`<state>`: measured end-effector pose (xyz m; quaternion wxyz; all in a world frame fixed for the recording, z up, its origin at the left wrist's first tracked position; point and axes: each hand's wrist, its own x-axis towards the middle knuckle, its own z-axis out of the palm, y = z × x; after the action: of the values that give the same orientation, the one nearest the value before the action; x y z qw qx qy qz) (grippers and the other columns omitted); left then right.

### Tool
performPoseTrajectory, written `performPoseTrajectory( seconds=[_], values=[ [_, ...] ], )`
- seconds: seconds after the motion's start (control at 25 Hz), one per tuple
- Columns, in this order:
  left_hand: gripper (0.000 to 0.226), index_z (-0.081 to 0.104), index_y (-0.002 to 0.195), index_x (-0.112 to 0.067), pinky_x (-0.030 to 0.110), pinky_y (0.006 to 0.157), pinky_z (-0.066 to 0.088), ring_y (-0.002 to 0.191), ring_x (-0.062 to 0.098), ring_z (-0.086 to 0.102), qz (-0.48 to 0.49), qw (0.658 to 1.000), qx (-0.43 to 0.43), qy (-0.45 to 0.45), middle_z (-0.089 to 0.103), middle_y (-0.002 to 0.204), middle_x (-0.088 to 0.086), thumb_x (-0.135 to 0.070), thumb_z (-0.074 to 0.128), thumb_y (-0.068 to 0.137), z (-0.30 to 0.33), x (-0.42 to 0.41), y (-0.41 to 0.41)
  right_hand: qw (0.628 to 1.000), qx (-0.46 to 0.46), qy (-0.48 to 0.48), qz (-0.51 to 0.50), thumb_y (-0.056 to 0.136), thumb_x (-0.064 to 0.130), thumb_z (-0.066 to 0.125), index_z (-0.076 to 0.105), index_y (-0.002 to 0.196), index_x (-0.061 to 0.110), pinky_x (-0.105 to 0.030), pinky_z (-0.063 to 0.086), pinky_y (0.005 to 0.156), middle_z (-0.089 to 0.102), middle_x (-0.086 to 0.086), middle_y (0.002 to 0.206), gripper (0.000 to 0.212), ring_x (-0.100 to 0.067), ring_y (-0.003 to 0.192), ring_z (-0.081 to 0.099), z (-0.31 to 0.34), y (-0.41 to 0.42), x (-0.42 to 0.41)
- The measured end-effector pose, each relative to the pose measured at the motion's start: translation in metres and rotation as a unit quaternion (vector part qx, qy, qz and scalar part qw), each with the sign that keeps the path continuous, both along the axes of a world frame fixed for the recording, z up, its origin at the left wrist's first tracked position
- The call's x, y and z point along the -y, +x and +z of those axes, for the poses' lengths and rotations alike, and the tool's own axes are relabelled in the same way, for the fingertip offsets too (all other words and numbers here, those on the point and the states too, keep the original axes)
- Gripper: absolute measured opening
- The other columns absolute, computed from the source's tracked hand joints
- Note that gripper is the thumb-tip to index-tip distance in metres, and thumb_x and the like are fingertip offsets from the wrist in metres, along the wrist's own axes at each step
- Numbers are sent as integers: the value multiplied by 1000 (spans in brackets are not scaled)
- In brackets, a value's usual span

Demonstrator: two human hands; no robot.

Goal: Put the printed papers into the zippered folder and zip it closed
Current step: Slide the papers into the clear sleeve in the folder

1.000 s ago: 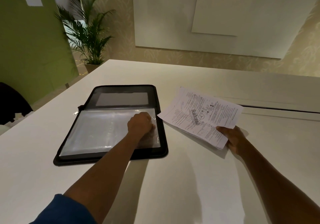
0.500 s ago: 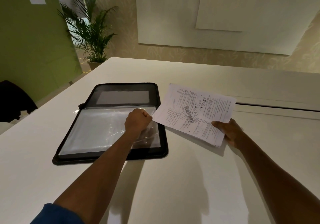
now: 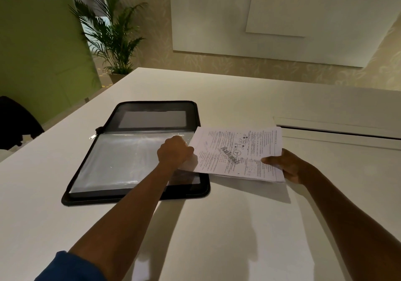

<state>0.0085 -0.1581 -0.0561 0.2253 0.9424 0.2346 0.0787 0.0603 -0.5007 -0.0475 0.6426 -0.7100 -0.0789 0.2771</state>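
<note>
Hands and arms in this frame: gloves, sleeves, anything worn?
Both hands are bare: left hand, right hand. No gloves, rings or watch visible. A blue sleeve shows at the left upper arm; the right forearm is bare to the frame edge.

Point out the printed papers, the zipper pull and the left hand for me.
printed papers (image 3: 236, 150): head view, middle of the top sheet.
zipper pull (image 3: 92, 137): head view, metal tab at the folder's left edge.
left hand (image 3: 173, 151): head view, back of the closed fist.
</note>
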Motion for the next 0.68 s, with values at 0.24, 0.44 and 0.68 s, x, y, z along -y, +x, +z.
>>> performPoseTrajectory(
  seconds=[0.24,0.44,0.68],
  values=[
    [33,56,81,-21,27,59,43,57,13,55,-5,996,21,86,61,72,-5,-52,63,81,5,17,9,1000,-22,13,12,74,0,75,61,122,14,-34,61,70,74,-14,112,51,-29,98,73,5,1,2],
    [21,60,83,-17,28,62,45,65,16,59,-8,996,-31,85,63,78,1,-33,73,84,14,11,32,999,-21,24,23,76,-2,72,62,122,14,-30,60,69,74,-12,112,50,-26,96,74,9,7,2],
    [23,63,90,-15,29,69,48,71,18,61,-1,999,-18,43,65,84,4,-38,66,90,4,3,47,999,-39,12,27,80,-5,67,63,116,15,-25,60,66,77,-9,106,41,-22,90,76,9,16,3]
  ],
)
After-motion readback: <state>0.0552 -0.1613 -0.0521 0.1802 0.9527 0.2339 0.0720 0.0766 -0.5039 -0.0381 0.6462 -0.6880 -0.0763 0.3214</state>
